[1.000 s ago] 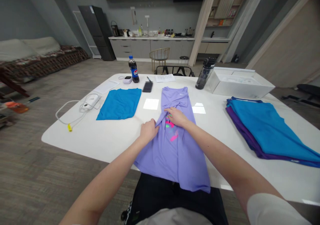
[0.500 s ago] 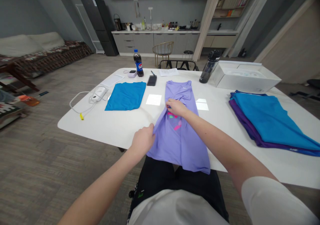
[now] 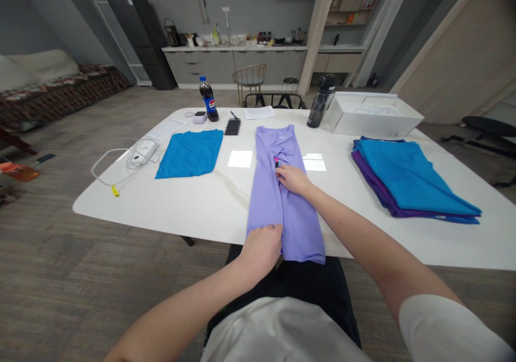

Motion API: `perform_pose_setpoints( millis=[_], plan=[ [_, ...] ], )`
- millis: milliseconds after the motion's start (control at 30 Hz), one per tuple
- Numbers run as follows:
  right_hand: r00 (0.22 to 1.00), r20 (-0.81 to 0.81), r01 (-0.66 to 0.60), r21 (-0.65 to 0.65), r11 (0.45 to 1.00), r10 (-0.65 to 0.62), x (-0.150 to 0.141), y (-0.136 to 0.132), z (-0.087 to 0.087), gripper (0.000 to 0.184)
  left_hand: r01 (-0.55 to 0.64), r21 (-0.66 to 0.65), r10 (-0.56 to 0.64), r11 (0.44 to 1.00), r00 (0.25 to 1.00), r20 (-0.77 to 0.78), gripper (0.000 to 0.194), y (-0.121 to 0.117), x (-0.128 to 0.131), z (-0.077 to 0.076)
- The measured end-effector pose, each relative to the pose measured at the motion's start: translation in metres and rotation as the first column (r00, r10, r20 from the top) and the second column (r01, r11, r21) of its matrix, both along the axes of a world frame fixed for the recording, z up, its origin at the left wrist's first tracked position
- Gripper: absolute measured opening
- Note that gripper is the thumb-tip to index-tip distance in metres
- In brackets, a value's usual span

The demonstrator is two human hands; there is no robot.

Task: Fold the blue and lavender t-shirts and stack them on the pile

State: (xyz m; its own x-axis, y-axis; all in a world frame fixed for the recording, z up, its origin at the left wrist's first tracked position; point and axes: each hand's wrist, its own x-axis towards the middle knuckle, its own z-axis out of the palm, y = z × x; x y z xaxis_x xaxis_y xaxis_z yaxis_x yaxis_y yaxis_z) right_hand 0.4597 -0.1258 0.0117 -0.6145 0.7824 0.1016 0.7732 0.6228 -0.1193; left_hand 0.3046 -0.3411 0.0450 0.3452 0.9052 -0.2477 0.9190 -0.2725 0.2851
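Observation:
A lavender T-shirt (image 3: 268, 190) lies lengthwise on the white table in front of me, its left side turned over toward the middle. Its near hem hangs at the table's front edge, and most of the pink print is covered. With fingers closed, my left hand (image 3: 263, 248) grips the folded edge near the hem. My right hand (image 3: 293, 179) pinches the same edge higher up, close to the shirt's middle. Wrinkles run across the cloth below the neckline. To the left lies a folded blue garment (image 3: 191, 152), apart from both hands.
On the right sits a stack of folded blue and purple garments (image 3: 411, 176). Behind are a white box (image 3: 371, 117), a dark drinking bottle (image 3: 321, 104), a Pepsi bottle (image 3: 208, 101) and papers (image 3: 260, 113). A white charger with cables (image 3: 144, 151) lies at the left.
Both hands have carried the shirt's left edge rightward over its middle, covering most of the print. My left hand has also come nearer to me. The camera view has shifted slightly right.

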Motion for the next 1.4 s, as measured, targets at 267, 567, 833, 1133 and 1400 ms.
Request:
perform_pose_setpoints(
  millis=[267,567,833,1133,1400],
  plan=[
    [0.999,-0.019,0.038,-0.012,0.999,-0.038,0.01,-0.005,0.003,0.025,0.156,-0.043,-0.146,0.987,0.972,0.182,0.037,-0.008,0.004,0.005],
    [0.981,-0.105,-0.171,-0.065,0.983,0.164,0.026,-0.055,-0.003,0.04,0.298,0.118,-0.32,0.947,0.891,0.323,0.039,0.043,-0.057,-0.017],
    [0.965,-0.065,-0.258,-0.092,0.962,0.253,0.045,-0.09,-0.024,0.048,0.397,0.247,-0.453,0.884,0.859,0.238,0.041,0.061,-0.085,-0.058],
    [0.952,-0.182,-0.265,-0.084,0.96,0.247,0.086,-0.139,-0.014,0.037,0.488,0.073,-0.48,0.87,0.803,0.355,0.062,0.038,-0.092,-0.041],
    [0.928,-0.287,-0.308,-0.238,0.921,0.237,0.137,-0.162,-0.007,0.034,0.515,-0.063,-0.453,0.855,0.8,0.394,0.072,0.032,-0.102,-0.032]
  ],
)
